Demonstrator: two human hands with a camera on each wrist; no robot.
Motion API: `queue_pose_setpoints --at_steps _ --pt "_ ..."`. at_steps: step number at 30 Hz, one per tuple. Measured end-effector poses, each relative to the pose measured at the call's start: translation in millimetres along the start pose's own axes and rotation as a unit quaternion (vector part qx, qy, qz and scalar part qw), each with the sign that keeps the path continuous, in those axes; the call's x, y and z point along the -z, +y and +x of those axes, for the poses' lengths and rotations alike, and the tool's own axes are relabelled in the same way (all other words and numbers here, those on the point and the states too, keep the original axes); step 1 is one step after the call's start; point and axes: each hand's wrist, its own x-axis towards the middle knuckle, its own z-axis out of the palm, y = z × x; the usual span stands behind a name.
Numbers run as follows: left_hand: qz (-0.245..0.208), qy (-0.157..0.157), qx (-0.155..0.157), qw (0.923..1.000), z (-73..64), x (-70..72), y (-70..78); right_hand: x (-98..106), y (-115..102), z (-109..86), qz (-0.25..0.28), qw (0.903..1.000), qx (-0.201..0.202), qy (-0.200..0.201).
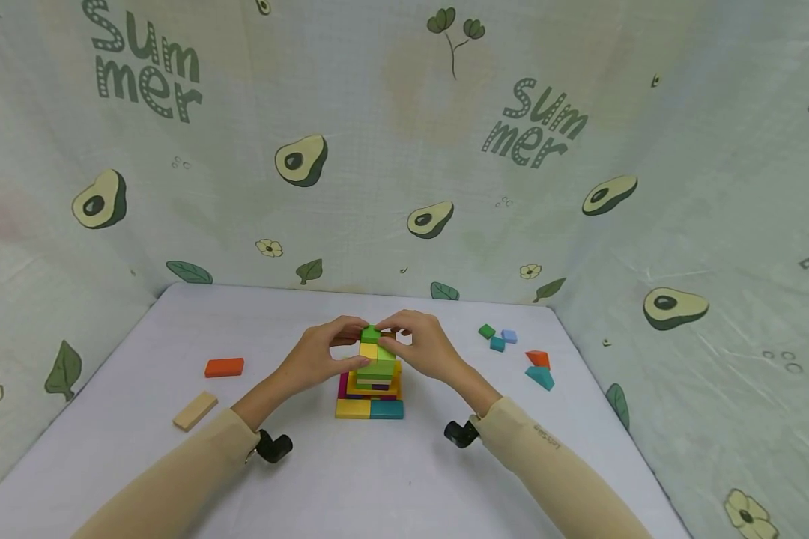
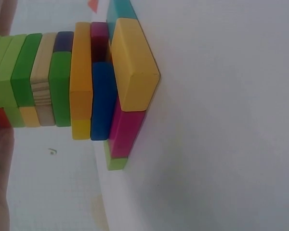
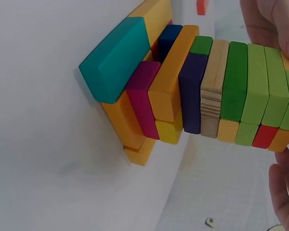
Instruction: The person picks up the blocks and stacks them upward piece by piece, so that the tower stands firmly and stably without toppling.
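Note:
A tower of colourful wooden blocks (image 1: 376, 369) stands upright on the white table, with both hands around its top. My left hand (image 1: 317, 354) grips it from the left, thumb against the yellow block (image 1: 368, 350) near the top. From the right, my right hand (image 1: 423, 346) holds the upper end between thumb and fingers. Between the two forefingers sits a bright green block (image 1: 371, 335) at the very top. Lower down, the right wrist view shows a plain wood block (image 3: 214, 72), and a wider base with a teal block (image 3: 116, 60) and a yellow block (image 3: 154, 19).
Left of the tower lie an orange-red block (image 1: 224, 367) and a plain wood block (image 1: 196, 411). On the right are green (image 1: 487, 331), teal (image 1: 497, 344) and blue (image 1: 508, 336) cubes, plus orange-red (image 1: 539, 359) and teal (image 1: 541, 377) angular blocks. A printed cloth (image 1: 377, 97) hangs behind.

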Motion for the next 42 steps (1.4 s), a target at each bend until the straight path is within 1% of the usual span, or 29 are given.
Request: queue_pose_setpoints --at_steps 6,9,11,13,15,17,19,21,24,26,29,34,35,37,42 --pt "0.001 0.0 0.001 1.0 -0.5 0.4 -1.0 -0.6 1.9 -1.2 -0.004 1.0 -0.006 0.006" --pt "0.001 -0.003 -0.004 1.0 0.2 -0.3 -1.7 6.9 7.7 -5.9 -0.015 0.9995 -0.02 0.018" --pt "0.001 -0.005 -0.008 1.0 1.0 -0.7 -2.0 15.9 18.1 -10.6 -0.025 0.9986 -0.036 0.029" --pt "0.001 -0.007 -0.011 0.9999 1.4 -0.8 -2.3 27.3 35.5 -16.4 -0.038 0.997 -0.058 0.035" --pt "0.0 -0.007 -0.012 0.9999 1.5 -0.6 -2.6 38.1 59.5 -23.8 -0.06 0.9942 -0.082 0.036" --pt "0.0 -0.006 -0.013 0.9999 1.0 -0.4 -2.9 48.3 85.6 -33.3 -0.088 0.9894 -0.113 0.026" --pt "0.0 -0.005 -0.012 0.9999 0.5 -0.5 -3.4 56.3 111.3 -44.9 -0.114 0.9819 -0.151 0.011" --pt "-0.001 -0.005 -0.011 0.9999 0.3 -1.1 -3.9 62.5 133.0 -56.6 -0.138 0.9724 -0.188 -0.009" --pt "-0.005 -0.006 -0.011 0.9999 0.5 -2.5 -4.7 68.6 157.6 -72.6 -0.152 0.959 -0.238 -0.028" --pt "-0.01 -0.006 -0.013 0.9998 0.8 -3.3 -5.0 70.9 169.8 -81.2 -0.159 0.9536 -0.254 -0.03" --pt "-0.012 -0.004 -0.012 0.9999 1.2 -3.7 -4.9 73.0 184.4 -91.8 -0.17 0.9505 -0.259 -0.026" --pt "-0.007 -0.001 -0.009 0.9999 1.4 -2.8 -4.7 76.2 198.8 -100.3 -0.181 0.9566 -0.227 -0.024" --pt "-0.007 -0.001 -0.01 0.9999 1.3 -2.6 -4.6 77.3 199.6 -101.0 -0.18 0.9585 -0.22 -0.026" --pt "-0.005 -0.001 -0.011 0.9999 1.2 -2.0 -4.1 79.5 200.1 -102.2 -0.171 0.9603 -0.219 -0.03" --pt "-0.006 -0.002 -0.009 0.9999 0.4 -0.3 -3.2 82.8 191.6 -104.1 -0.132 0.9621 -0.235 -0.042"
